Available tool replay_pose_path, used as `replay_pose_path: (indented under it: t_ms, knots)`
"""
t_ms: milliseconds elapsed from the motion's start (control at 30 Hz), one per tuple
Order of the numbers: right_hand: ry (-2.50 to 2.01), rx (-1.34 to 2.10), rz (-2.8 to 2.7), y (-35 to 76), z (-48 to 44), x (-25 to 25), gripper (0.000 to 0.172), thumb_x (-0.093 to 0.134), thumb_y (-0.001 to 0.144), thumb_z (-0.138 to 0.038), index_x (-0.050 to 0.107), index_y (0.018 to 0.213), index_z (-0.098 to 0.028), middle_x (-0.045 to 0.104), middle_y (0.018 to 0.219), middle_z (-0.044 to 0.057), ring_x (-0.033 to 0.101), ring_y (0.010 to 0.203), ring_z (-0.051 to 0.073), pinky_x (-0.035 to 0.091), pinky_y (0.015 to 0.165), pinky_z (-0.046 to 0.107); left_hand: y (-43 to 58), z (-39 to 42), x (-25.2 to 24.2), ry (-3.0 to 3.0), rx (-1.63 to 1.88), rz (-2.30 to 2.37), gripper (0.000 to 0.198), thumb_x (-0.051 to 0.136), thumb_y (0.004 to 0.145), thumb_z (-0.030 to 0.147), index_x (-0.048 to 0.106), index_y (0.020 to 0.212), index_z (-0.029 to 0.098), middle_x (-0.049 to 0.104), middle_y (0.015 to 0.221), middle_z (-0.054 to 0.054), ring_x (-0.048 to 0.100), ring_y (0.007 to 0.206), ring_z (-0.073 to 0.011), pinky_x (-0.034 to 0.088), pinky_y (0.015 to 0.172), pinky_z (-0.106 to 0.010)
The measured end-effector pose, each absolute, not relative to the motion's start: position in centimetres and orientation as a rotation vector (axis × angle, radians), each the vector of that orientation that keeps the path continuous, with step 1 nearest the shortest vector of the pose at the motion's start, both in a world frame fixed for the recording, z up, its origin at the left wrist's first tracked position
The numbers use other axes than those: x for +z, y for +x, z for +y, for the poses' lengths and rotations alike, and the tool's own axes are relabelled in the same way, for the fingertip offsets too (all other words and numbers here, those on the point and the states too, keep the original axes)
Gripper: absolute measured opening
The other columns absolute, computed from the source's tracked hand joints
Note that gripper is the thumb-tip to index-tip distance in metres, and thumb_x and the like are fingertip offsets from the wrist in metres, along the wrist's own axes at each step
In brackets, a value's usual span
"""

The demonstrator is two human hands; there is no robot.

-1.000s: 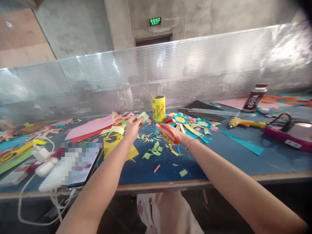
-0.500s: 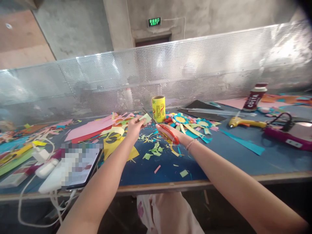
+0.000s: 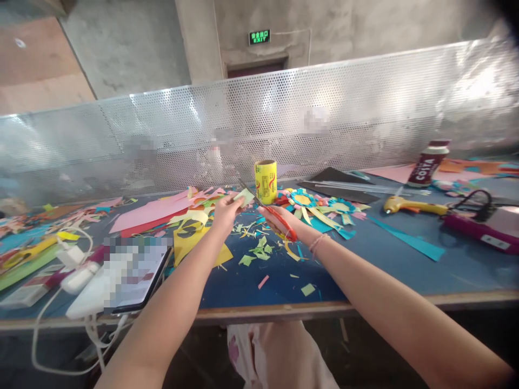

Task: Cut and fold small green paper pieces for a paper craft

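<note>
Between the fingers of my left hand (image 3: 227,209) is a small piece of pale green paper (image 3: 245,196). My right hand (image 3: 280,217) grips scissors (image 3: 288,229) with red-orange handles. Their blades point up and to the left, beside the green paper; whether they touch it I cannot tell. Below both hands, light green paper scraps (image 3: 260,249) lie scattered on the blue table (image 3: 243,292). Just behind the scissors stands a yellow tape roll (image 3: 266,182). Paper flowers (image 3: 300,199) in blue and yellow lie to the right of my right hand.
At left, a phone (image 3: 146,275) rests by white cables and a charger (image 3: 80,276). Pink paper sheets (image 3: 150,212) and a cut yellow sheet (image 3: 184,248) lie nearer the middle. A yellow glue gun (image 3: 417,206), a COSTA bottle (image 3: 428,165) and a purple power strip (image 3: 478,232) are at right.
The whole view has shifted slightly. My hands keep nearly the same place, with the paper and scissors still in them; the blades look a little more parted from each other.
</note>
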State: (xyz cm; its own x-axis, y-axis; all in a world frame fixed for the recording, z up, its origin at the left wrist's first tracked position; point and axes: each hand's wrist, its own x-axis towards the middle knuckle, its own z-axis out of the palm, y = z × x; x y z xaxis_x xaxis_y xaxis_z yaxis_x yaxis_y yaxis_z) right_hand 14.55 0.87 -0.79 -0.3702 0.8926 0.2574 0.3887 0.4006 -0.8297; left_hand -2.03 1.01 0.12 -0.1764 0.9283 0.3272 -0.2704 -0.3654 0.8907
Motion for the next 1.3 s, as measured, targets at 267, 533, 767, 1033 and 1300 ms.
replay_pose_path:
  t_ms: [267,533,767,1033,1300]
  knots:
    - [-1.234,0.625,-2.04,14.7,1.2,0.1,0.045,0.043,0.075,-0.062,0.043,0.061,-0.019,0.049,0.058,0.0,0.047,0.057,0.014,0.036,0.054,0.026,-2.1,1.0,-0.1,1.106,1.671,0.869,0.02,0.074,0.052,0.025,0.063,0.063,0.013,0.061,0.061,0.0,0.053,0.054,-0.0085,0.044,0.058,-0.023]
    - [-1.65,0.102,-2.084,17.0,3.9,-2.3,0.039,0.054,0.074,-0.05,0.05,0.092,-0.016,0.06,0.094,0.018,0.057,0.087,0.031,0.041,0.071,0.038,-2.6,1.4,-0.1,0.979,1.668,0.995,0.016,0.07,0.055,0.02,0.064,0.069,0.015,0.063,0.069,-0.001,0.054,0.06,-0.0089,0.041,0.057,-0.021]
    - [-1.413,0.06,-2.059,17.5,4.9,-2.7,0.021,0.057,0.074,-0.03,0.057,0.09,-0.017,0.058,0.101,0.012,0.049,0.104,0.027,0.038,0.088,0.041,-2.3,1.3,-0.5,1.074,1.599,0.954,0.012,0.068,0.056,0.015,0.064,0.067,0.013,0.059,0.06,0.001,0.048,0.052,-0.0062,0.04,0.056,-0.021]
    - [-0.782,0.735,-1.803,15.4,3.7,-1.7,0.025,0.054,0.076,-0.036,0.054,0.093,-0.017,0.058,0.083,0.004,0.057,0.076,0.014,0.047,0.07,0.029,-0.8,0.3,-0.9,1.183,1.42,0.992,0.018,0.07,0.057,0.019,0.063,0.073,0.014,0.064,0.068,-0.003,0.06,0.06,-0.0123,0.047,0.064,-0.027]
    - [-0.756,0.784,-1.775,15.4,3.8,-1.7,0.015,0.056,0.072,-0.03,0.055,0.079,-0.017,0.057,0.071,0.0,0.053,0.066,0.011,0.045,0.062,0.026,-0.5,0.1,-1.1,1.216,1.349,0.973,0.014,0.07,0.059,0.024,0.062,0.066,0.014,0.06,0.061,-0.001,0.059,0.057,-0.0122,0.048,0.066,-0.028]
